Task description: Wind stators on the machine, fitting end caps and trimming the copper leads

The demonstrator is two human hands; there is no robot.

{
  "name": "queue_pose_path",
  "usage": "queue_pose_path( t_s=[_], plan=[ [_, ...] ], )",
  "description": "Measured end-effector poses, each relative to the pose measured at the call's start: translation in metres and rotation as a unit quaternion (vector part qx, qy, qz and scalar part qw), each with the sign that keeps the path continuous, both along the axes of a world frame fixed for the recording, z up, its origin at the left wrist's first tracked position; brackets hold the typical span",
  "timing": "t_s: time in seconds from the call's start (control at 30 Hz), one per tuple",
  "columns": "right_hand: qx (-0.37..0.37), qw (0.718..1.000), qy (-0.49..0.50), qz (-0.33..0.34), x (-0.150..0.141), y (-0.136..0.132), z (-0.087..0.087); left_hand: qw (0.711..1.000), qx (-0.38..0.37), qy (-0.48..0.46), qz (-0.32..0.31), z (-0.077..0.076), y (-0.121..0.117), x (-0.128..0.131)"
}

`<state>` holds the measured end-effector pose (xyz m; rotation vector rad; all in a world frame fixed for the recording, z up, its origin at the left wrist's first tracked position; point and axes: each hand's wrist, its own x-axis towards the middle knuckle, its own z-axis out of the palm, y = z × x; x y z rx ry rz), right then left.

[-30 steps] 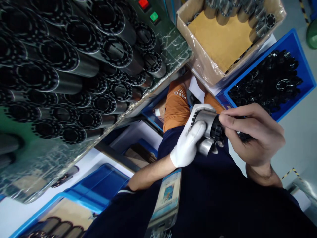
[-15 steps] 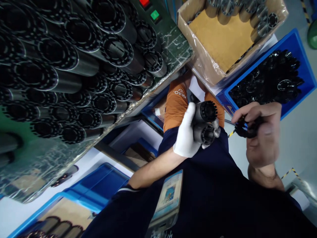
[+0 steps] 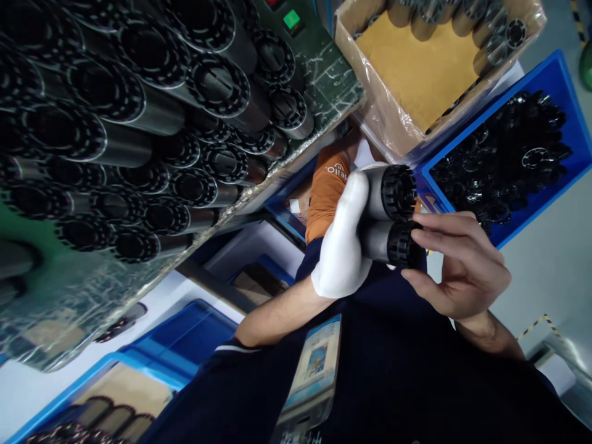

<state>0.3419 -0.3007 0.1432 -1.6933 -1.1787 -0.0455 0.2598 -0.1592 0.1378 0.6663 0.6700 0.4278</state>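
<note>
Now the left hand (image 3: 341,256) grips two tubes (image 3: 376,241). Toward three o'clock, the right hand (image 3: 465,262), previously apart, pinches the lower one's cap (image 3: 400,244).

Two round gray metal tubes lie side by side in the gloved left hand (image 3: 345,237). The upper tube (image 3: 375,192) is a bit above 3 o'clock from the middle of the view. The lower tube (image 3: 375,240) is at 6 o'clock from it. Each has a black ring with little teeth on its end, the top ring (image 3: 400,192) and the bottom ring (image 3: 401,243), both pointing to about 3 o'clock.
</note>
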Motion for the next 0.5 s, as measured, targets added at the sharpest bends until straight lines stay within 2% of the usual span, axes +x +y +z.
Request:
queue_pose_path(
  t_s=[0.1, 0.27, 0.43, 0.5],
  plan=[
    [-0.006, 1.000, 0.010, 0.010, 0.001, -0.004, 0.002, 1.000, 0.009, 0.005, -0.006, -0.004, -0.001, -0.001],
    [-0.060, 0.997, 0.038, -0.009, -0.004, -0.006, 0.006, 1.000, 0.001, 0.004, -0.030, -0.004, -0.003, -0.003],
    [-0.047, 0.999, 0.003, 0.021, -0.004, -0.005, 0.005, 0.999, 0.027, -0.040, -0.014, 0.000, 0.002, -0.001],
    [-0.091, 0.995, 0.008, 0.038, 0.001, -0.013, 0.011, 0.998, 0.053, -0.040, -0.014, -0.003, 0.006, -0.001]
  ],
)
